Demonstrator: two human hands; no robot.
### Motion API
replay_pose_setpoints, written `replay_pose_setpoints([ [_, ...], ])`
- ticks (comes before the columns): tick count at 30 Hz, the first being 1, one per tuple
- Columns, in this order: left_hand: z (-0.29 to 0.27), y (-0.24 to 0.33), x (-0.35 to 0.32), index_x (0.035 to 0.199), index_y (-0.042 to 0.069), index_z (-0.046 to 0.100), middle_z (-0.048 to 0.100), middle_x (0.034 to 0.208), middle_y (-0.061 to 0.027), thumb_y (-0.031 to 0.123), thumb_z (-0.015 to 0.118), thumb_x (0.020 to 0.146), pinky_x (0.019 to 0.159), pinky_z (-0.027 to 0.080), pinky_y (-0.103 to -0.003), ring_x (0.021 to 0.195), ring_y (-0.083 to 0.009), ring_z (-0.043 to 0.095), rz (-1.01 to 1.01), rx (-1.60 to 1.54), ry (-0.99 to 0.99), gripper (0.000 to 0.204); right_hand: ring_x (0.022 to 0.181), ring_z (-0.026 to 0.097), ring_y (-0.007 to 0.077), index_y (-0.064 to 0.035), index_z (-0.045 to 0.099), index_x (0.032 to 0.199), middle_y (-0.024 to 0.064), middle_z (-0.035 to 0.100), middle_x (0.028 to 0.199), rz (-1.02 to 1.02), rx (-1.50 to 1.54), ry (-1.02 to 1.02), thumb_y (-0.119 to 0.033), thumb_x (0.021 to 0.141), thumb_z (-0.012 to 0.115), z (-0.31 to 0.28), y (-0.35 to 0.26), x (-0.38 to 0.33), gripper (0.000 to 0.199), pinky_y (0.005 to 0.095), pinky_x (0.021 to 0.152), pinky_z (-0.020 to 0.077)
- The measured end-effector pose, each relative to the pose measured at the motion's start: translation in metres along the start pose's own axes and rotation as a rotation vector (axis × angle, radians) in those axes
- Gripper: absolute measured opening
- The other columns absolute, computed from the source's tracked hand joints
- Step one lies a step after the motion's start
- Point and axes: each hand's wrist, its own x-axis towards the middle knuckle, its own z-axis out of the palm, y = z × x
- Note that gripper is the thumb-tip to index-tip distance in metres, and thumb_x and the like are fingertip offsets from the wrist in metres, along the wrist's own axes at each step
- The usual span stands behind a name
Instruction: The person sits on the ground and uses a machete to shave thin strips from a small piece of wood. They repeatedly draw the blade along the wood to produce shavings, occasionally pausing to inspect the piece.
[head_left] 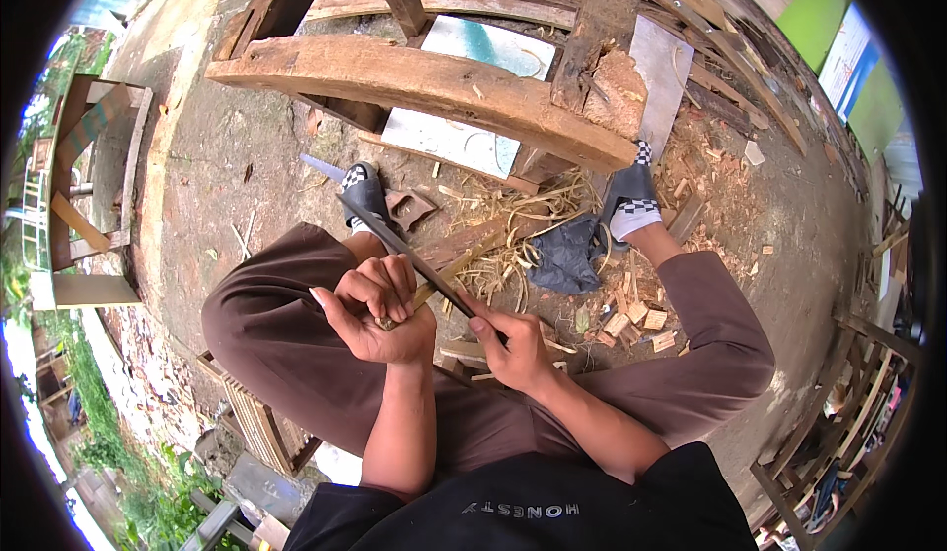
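Observation:
My left hand point(380, 314) is curled round a thin strip of pale wood or bamboo point(434, 283), with the thumb sticking out to the left. One end shows at the bottom of the fist, and the strip slants up to the right. My right hand point(513, 348) grips the near end of a long, narrow, dark blade point(404, 248), seen almost edge-on. From that hand the blade points away to the far left and crosses over the strip. Whether the two touch, I cannot tell. Its handle is mostly hidden in my fingers.
A heavy wooden frame point(424, 82) stands ahead, over a white board point(449, 142). Curled shavings point(503, 218), a crumpled dark plastic bag point(565, 255) and wood offcuts point(631, 316) lie between my feet. Planks point(725, 33) are stacked at far right; a wooden rack point(848, 433) stands right.

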Motion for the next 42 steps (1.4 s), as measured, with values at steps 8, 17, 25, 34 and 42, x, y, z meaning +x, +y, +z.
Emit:
replay_pose_setpoints([
  [8, -0.005, 0.001, 0.0, 0.058, 0.013, 0.035, 0.034, 0.05, 0.0008, 0.047, 0.02, 0.109, 0.047, 0.024, -0.027, 0.042, -0.0112, 0.028, -0.007, -0.014, -0.023, 0.062, 0.049, 0.057, 0.0282, -0.0092, 0.063, 0.132, 0.0205, 0.058, 0.06, 0.26, -0.135, 0.002, -0.023, 0.1, 0.059, -0.001, 0.04, -0.001, 0.036, 0.0394, 0.052, 0.043],
  [17, -0.006, 0.002, 0.005, 0.058, 0.013, 0.035, 0.033, 0.049, 0.0006, 0.047, 0.021, 0.109, 0.046, 0.023, -0.026, 0.042, -0.0114, 0.026, 0.004, -0.021, 0.024, 0.063, 0.055, 0.059, 0.0315, -0.0049, 0.068, 0.123, 0.0211, 0.057, 0.061, 0.409, -0.179, -0.009, -0.038, 0.102, 0.053, -0.002, 0.084, 0.001, 0.042, 0.0396, 0.055, 0.0438],
  [25, -0.002, -0.001, 0.008, 0.059, 0.012, 0.035, 0.033, 0.05, 0.0007, 0.046, 0.023, 0.109, 0.046, 0.023, -0.026, 0.043, -0.0114, 0.027, 0.007, -0.017, 0.023, 0.061, 0.071, 0.069, 0.0371, -0.0063, 0.065, 0.129, 0.0266, 0.064, 0.075, -0.039, 0.039, 0.065, -0.03, 0.101, 0.057, 0.008, 0.022, 0.005, 0.037, 0.0412, 0.06, 0.0478],
  [34, -0.005, -0.002, 0.006, 0.06, 0.013, 0.036, 0.032, 0.05, 0.0009, 0.046, 0.022, 0.109, 0.046, 0.023, -0.025, 0.043, -0.0114, 0.026, 0.028, -0.005, 0.036, 0.061, 0.067, 0.066, 0.0416, -0.0115, 0.064, 0.131, 0.0261, 0.062, 0.069, 0.135, -0.11, 0.052, -0.025, 0.1, 0.058, 0.007, 0.053, 0.011, 0.035, 0.0431, 0.059, 0.049],
  [42, -0.009, 0.0, 0.008, 0.061, 0.013, 0.036, 0.034, 0.05, 0.001, 0.046, 0.022, 0.109, 0.046, 0.024, -0.025, 0.043, -0.0108, 0.026, 0.032, -0.02, 0.036, 0.06, 0.067, 0.067, 0.0407, -0.0132, 0.067, 0.127, 0.0216, 0.066, 0.073, 0.389, -0.305, 0.018, -0.029, 0.102, 0.054, 0.002, 0.095, 0.015, 0.033, 0.0447, 0.06, 0.0502],
])
